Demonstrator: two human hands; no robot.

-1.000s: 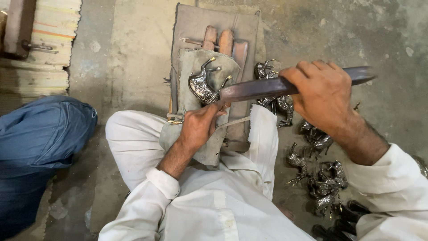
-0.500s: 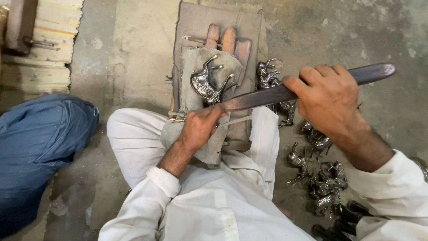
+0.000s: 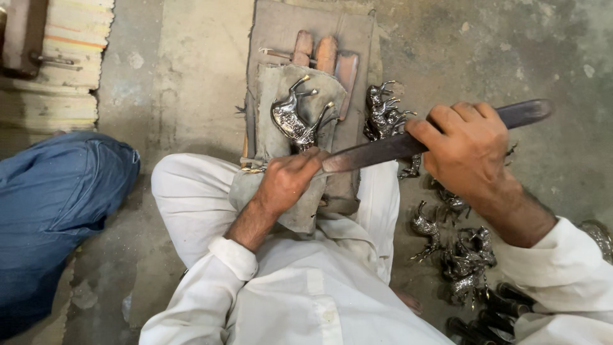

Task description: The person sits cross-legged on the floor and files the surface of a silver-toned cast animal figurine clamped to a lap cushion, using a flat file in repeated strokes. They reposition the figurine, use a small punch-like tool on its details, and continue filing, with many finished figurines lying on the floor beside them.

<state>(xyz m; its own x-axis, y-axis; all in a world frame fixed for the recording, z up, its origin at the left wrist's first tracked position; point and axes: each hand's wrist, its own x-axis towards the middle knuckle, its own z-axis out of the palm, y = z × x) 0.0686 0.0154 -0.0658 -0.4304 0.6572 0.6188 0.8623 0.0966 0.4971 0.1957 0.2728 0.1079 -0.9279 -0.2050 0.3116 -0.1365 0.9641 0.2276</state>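
metal figurine (image 3: 292, 121) beyond left hand (image 3: 288, 180) grip, file (image 3: 408, 142) across

one shiny metal animal figure (image 3: 295, 119) lies on the cloth pad (image 3: 274, 86), of which there is one, and one long dark file (image 3: 408, 142) crosses above it. two hands are at work, the left hand (image 3: 287, 182) and the right hand (image 3: 469, 150), and three toes (image 3: 325, 54) show at the top of the board. the finished figures sit in two heaps, one small cluster (image 3: 383, 115) by the board and one larger pile (image 3: 463, 255) at the right, too tangled to count singly.
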